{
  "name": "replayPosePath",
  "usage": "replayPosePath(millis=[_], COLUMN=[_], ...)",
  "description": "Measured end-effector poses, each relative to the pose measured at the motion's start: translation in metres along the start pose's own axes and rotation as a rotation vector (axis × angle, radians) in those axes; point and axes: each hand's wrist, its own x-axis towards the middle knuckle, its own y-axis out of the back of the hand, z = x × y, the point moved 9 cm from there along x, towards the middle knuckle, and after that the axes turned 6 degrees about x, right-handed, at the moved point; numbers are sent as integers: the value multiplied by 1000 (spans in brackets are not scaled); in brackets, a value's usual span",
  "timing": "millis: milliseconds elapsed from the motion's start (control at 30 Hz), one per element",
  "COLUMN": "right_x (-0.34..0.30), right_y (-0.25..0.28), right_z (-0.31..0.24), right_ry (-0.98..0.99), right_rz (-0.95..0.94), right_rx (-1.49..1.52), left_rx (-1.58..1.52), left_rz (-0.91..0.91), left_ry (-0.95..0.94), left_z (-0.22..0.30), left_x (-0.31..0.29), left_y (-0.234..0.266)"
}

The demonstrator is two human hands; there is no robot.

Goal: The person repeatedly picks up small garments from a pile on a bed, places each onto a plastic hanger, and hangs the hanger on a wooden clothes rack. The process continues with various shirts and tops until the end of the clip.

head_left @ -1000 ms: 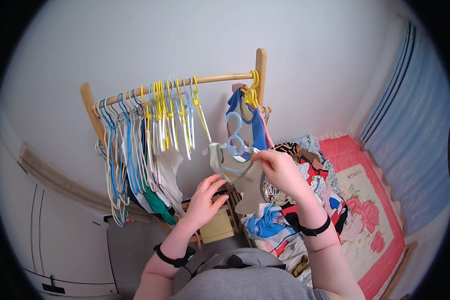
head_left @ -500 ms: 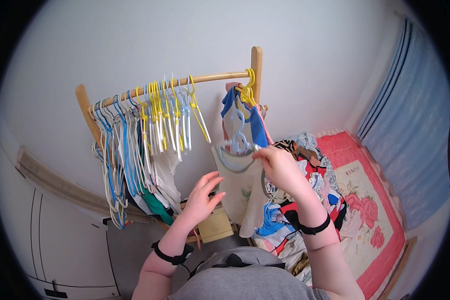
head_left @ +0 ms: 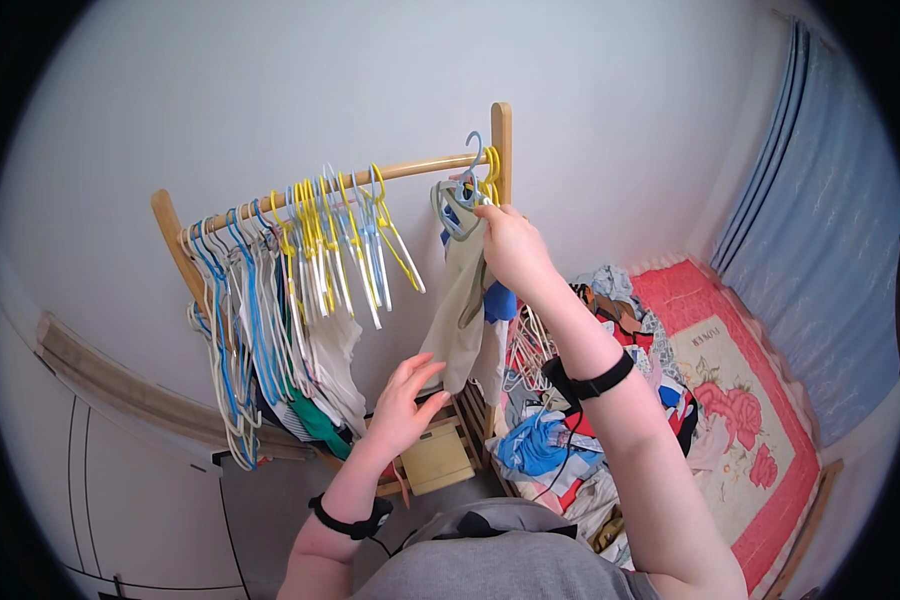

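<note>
Raised since a moment ago, the pale, grey-trimmed top [head_left: 457, 300] on its light-blue hanger [head_left: 479, 148] is up by the rail [head_left: 420, 170]; my right hand [head_left: 517, 250] pinches and hides one shoulder, my left hand's [head_left: 402, 412] fingers spread. Whether the hook bears, I can't tell.

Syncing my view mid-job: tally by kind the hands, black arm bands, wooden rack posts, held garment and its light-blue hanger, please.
Hands (left hand, right hand): 2
Black arm bands: 2
Wooden rack posts: 2
Held garment: 1
Light-blue hanger: 1
Total: 8
</note>
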Motion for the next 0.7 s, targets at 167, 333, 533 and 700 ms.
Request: replayPosePath(millis=[167, 333, 533, 700], right_x=[3, -8, -26, -23], right_y=[-16, -20, -10, -48], right_z=[20, 28, -18, -35], right_ry=[-30, 11, 258, 230], right_rz=[-6, 59, 224, 99], right_rx=[-42, -118, -321, -6], left_rx=[-62, 0, 7, -8], left_rz=[2, 18, -8, -6], left_ry=[44, 29, 48, 29], left_z=[-7, -13, -11, -8], left_x=[-6, -10, -13, -11], left_y=[1, 4, 2, 2])
